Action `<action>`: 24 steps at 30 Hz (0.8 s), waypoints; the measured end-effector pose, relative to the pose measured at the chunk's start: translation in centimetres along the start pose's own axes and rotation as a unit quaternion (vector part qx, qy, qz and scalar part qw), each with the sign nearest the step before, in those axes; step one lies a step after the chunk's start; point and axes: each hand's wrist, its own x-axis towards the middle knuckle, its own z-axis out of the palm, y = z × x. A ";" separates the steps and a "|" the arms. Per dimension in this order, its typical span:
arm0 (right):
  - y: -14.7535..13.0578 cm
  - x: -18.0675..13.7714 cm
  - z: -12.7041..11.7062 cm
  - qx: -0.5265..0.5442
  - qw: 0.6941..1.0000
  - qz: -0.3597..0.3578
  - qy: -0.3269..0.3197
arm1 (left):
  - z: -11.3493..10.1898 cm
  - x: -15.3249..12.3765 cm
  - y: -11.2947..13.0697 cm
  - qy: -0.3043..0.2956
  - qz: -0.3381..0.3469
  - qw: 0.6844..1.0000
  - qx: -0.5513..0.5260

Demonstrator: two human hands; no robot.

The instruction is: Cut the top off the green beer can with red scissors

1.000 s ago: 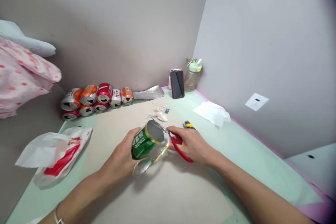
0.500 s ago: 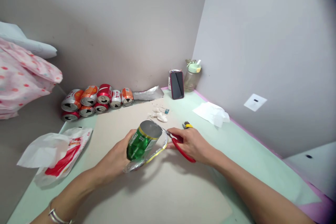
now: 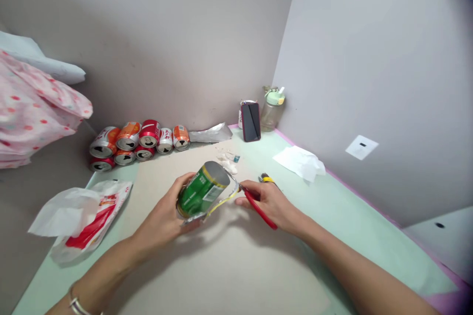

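My left hand [image 3: 164,219] is wrapped round a green drink can [image 3: 201,189] held on its side above the tabletop, open cut end facing away. A thin strip of cut metal [image 3: 221,202] curls off the can toward my right hand. My right hand [image 3: 271,202] is closed on red-handled scissors [image 3: 258,209], whose blades meet the can's rim at its right side.
Several red and orange cans [image 3: 138,140] lie stacked against the back wall. A white and red plastic bag [image 3: 79,214] lies at the left. A phone [image 3: 250,121] and a bottle [image 3: 272,108] stand in the corner, a tissue [image 3: 300,162] and a yellow tool [image 3: 266,177] at the right.
My left hand has turned the can so more of its green side shows, and the cut strip has shifted round. The scissors stay at the rim.
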 end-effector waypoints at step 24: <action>-0.5 0.0 1.4 -0.087 0.995 0.003 0.046 | 1.8 -0.1 -2.1 0.141 0.102 0.963 0.208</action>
